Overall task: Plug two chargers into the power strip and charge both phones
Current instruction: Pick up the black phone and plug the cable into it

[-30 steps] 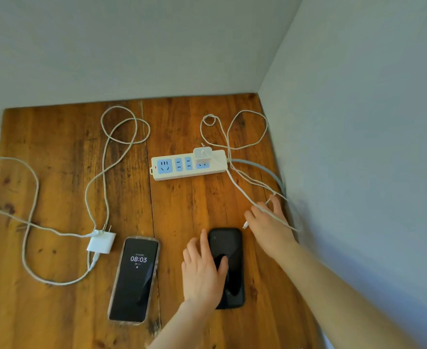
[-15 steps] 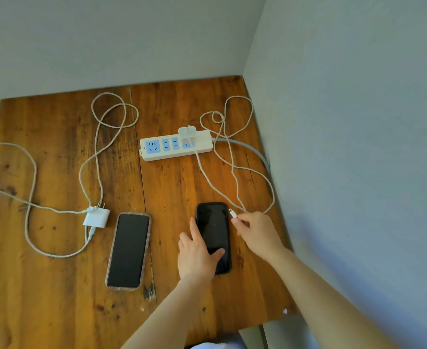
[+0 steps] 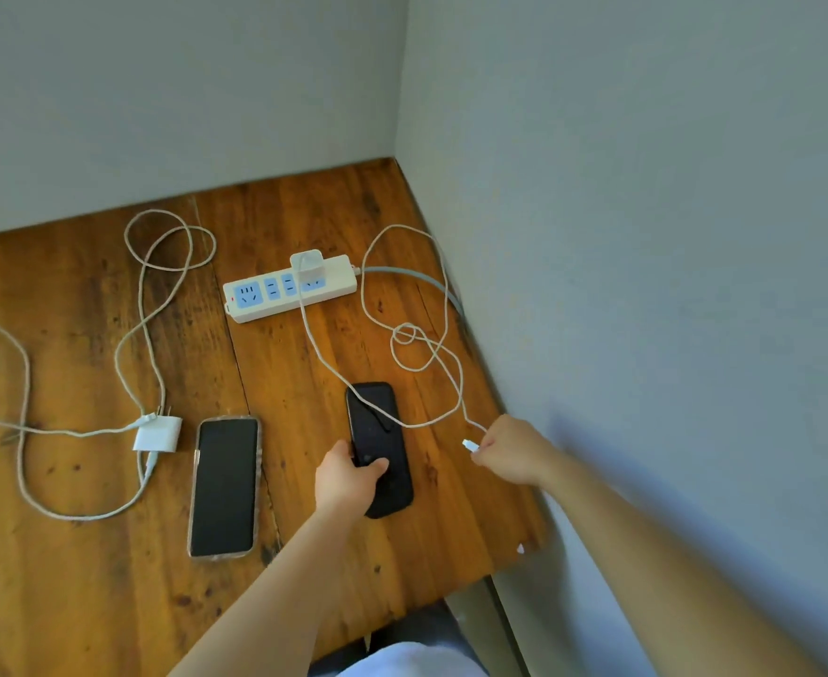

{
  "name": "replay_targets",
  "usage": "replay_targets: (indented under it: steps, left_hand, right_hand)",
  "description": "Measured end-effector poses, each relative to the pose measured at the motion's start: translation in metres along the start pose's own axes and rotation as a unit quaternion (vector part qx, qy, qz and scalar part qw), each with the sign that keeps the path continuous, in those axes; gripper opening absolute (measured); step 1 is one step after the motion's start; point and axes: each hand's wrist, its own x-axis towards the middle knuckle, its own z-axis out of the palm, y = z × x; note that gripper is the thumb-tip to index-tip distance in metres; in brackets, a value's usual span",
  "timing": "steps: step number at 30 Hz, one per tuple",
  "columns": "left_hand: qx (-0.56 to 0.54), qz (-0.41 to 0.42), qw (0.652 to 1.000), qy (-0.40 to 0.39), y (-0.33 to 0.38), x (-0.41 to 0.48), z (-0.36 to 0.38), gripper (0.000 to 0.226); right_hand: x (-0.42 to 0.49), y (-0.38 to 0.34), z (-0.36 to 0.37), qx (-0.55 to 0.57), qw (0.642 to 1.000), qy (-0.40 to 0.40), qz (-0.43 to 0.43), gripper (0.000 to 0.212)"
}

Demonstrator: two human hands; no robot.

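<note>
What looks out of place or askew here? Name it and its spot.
The second charger lies unplugged on the table's left side, prongs up, beside the cased phone. The plugged charger's cable drapes across the black phone, looped and knotted near the wall.

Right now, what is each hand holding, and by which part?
The left hand grips the black phone by its left edge; the right hand pinches the white cable just behind its connector.

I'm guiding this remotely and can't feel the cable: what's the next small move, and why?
Probably bring the cable connector, pinched in the right hand, to the near end of the black phone that the left hand grips. Its charger already sits in the power strip, yet the connector hangs free beside the phone.
</note>
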Motion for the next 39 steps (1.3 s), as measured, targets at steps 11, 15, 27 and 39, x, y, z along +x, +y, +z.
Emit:
replay_targets:
  steps: [11,15,27,39]
  left_hand:
    - [-0.091,-0.016,0.995,-0.029,-0.03,-0.031,-0.085,0.026]
    - [-0.131,0.003,0.991,-0.037,-0.016,-0.05,-0.101,0.02]
    - [-0.308,0.127,0.941,-0.061,0.086,-0.118,-0.146,0.018]
    - [-0.451,0.112,0.877,-0.122,0.144,-0.158,-0.157,0.031]
  right_hand:
    - [-0.103,0.014,-0.008,-0.171,0.975,0.13,0.058,0.03]
    - [-0.147,0.015,-0.005,-0.19,0.976,-0.053,0.092,0.017]
    - [-0.266,-0.064,-0.127,0.47,0.812,-0.018,-0.345,0.029]
    - [-0.222,-0.072,-0.089,0.322,0.884,0.186,-0.283,0.028]
